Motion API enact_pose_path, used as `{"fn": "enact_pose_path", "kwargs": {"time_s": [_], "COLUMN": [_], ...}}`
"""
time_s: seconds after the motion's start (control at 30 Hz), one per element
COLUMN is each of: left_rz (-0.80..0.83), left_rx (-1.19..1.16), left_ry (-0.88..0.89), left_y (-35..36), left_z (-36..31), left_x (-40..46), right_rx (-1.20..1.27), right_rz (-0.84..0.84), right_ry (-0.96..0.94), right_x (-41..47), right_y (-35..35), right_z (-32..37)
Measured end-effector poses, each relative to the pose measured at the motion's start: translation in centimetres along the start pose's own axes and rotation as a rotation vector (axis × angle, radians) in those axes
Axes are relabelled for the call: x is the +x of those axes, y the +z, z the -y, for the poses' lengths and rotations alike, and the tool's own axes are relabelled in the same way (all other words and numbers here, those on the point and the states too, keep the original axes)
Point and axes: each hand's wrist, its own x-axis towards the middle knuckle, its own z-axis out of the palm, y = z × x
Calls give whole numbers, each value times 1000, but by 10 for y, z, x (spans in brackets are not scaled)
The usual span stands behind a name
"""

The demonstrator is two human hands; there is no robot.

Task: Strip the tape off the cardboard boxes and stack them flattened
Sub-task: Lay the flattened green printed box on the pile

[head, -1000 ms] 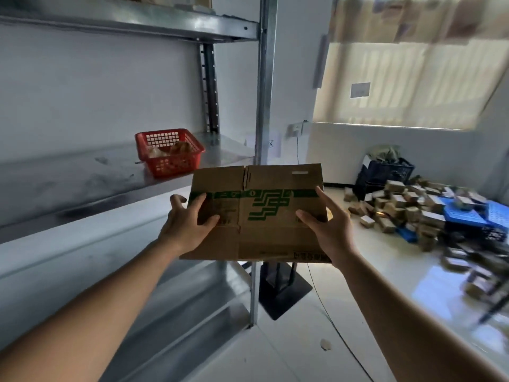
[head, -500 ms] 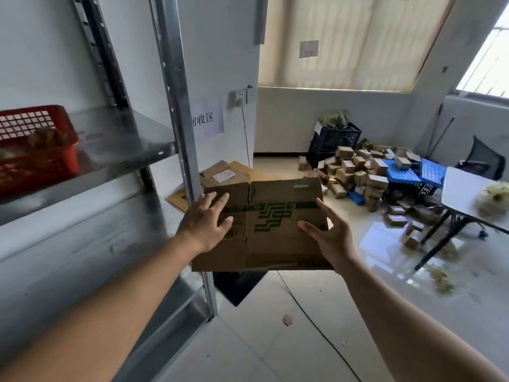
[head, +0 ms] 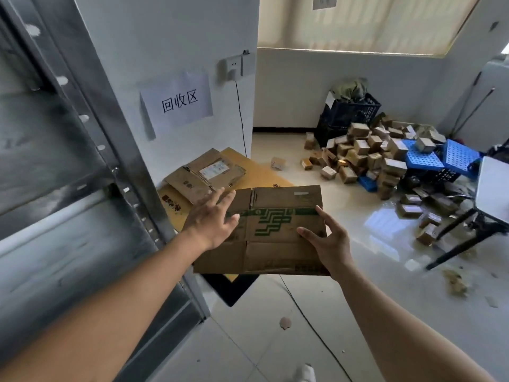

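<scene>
Your flattened box [head: 278,230] hides your fingers beneath it — and part of the cardboard stack [head: 203,175] behind it; the table [head: 493,186] right of it runs off frame.

Both arms outstretched, left hand [head: 210,221] and right hand [head: 329,242] (fingers spread)

Open floor ahead, shelving close on the left

The metal rack [head: 82,188] walls off the left; flattened cardboard [head: 203,175] lies far against the wall. Bare tiles [head: 248,326] run near and centre. A pile of small boxes [head: 366,153] and a table [head: 493,188] crowd the right.
</scene>
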Motion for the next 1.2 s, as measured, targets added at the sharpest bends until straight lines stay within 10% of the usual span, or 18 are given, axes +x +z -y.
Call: {"fn": "enact_pose_path", "kwargs": {"time_s": [0.57, 1.2], "left_rz": [-79, 58], "left_rx": [44, -133], "left_ry": [-478, -690], "left_y": [18, 132], "left_z": [57, 202], "left_x": [196, 317], "right_rx": [72, -168], "right_rz": [507, 740], "right_ry": [33, 57], "right_x": [329, 481], "right_y": [119, 325], "right_z": [-3, -30]}}
